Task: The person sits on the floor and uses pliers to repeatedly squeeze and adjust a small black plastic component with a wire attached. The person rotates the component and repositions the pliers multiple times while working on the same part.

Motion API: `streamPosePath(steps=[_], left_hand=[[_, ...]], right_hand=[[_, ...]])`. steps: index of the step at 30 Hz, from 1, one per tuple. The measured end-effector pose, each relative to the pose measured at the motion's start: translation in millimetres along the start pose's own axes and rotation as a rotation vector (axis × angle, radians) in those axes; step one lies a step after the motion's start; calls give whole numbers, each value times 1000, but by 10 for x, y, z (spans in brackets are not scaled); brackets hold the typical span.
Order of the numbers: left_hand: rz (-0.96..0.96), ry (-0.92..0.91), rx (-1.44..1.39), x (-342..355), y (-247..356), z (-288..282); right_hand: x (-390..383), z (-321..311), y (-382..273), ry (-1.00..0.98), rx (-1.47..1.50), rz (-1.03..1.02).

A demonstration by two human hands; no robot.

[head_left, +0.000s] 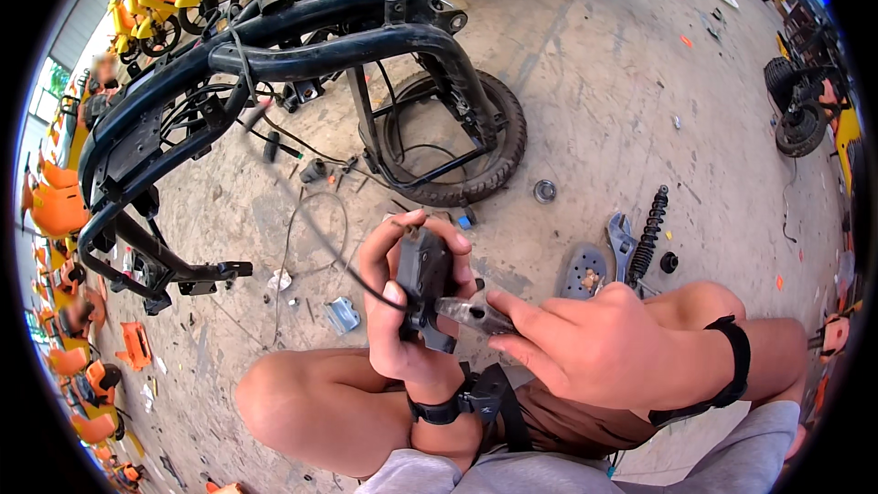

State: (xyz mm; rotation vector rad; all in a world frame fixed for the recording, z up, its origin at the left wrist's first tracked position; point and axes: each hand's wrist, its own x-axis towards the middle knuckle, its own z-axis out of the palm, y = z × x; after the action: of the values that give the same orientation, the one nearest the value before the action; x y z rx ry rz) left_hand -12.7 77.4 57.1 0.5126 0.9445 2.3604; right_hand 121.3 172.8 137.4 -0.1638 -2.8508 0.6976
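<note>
Housing [426,261], black and blocky, sits in the left hand [393,348] above the person's lap, its long axis running away from the body, near end angled slightly rightward. That hand's fingers are wrapped around it, thumb along the left side, others curling over the far end and right side. The right hand [604,343] lies to its right, fingers clamped on a metal tool [476,315] that points leftward, roughly crosswise to the housing. The tool's tip meets or nearly meets the housing's near part; contact cannot be told. A dark cable [320,238] joins the near part from the left, sloping up toward a black tubular frame [320,55]. On the floor [585,128] beyond the right hand lie a grey clog [582,267], an adjustable wrench [622,247] and a coil-spring shock absorber [650,233], side by side.
</note>
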Motion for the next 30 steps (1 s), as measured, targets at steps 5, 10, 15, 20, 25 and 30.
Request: streamPosePath(steps=[5, 10, 15, 20, 25, 30], left_hand=[[-370, -5, -42, 74, 95, -32], [-163, -24, -189, 59, 25, -103], [38, 1, -67, 23, 56, -98], [98, -66, -76, 13, 31, -86], [129, -64, -43, 21, 25, -80], [172, -110, 54, 20, 19, -105]], right_hand=[[-13, -104, -8, -49, -543, -226], [-25, -77, 15, 9, -190, -53], [80, -141, 49, -210, 669, 371], [141, -136, 9, -389, 868, 571], [183, -164, -22, -431, 1039, 692], [178, -160, -18, -446, 1079, 673]])
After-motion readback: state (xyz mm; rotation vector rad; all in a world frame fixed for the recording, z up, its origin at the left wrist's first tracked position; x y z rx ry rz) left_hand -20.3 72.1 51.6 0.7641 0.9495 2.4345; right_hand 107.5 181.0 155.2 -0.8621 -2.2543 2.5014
